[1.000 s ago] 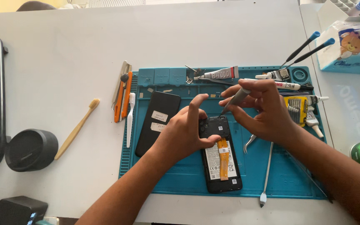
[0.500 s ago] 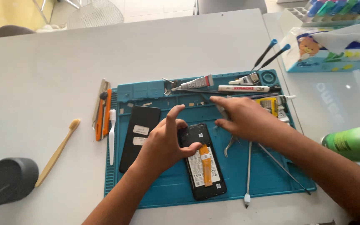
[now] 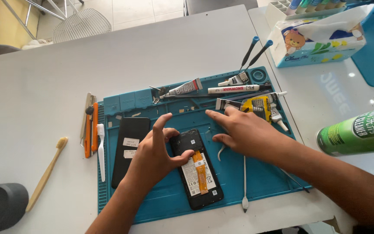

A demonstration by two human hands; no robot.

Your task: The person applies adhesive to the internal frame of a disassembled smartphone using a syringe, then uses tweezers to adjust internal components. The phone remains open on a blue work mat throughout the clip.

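The left hand (image 3: 156,151) rests on the opened phone (image 3: 197,169), thumb pressed against its upper body and index finger raised; the grip is loose, pinning the phone rather than enclosing it. The phone lies face down on the blue work mat (image 3: 256,182), its back removed, with a white battery label and an orange flex strip showing just below the thumb.

The right hand (image 3: 249,132) lies flat on the mat just right of the phone's upper end, palm down, fingers spread and pointing left. Whether it holds anything beneath the palm cannot be told. A curved metal tweezer tip (image 3: 220,152) protrudes from under this hand, and a thin metal spudger (image 3: 244,182) lies on the mat directly below it.

Left of the left hand, the black back cover (image 3: 128,149) lies on the mat with two white stickers. Further left, at the mat's edge, lie a white brush (image 3: 101,151) and an orange utility knife (image 3: 91,130); a bamboo toothbrush (image 3: 47,173) lies on the white bench (image 3: 44,86) beyond.

Above the right hand are a yellow-labelled tube (image 3: 258,105), a white marker (image 3: 232,89) and an adhesive tube (image 3: 182,89). Two blue-handled screwdrivers (image 3: 254,52) stand at the mat's far corner. To the far right, a tissue pack (image 3: 317,41) and a green spray can (image 3: 358,130) sit on the bench.
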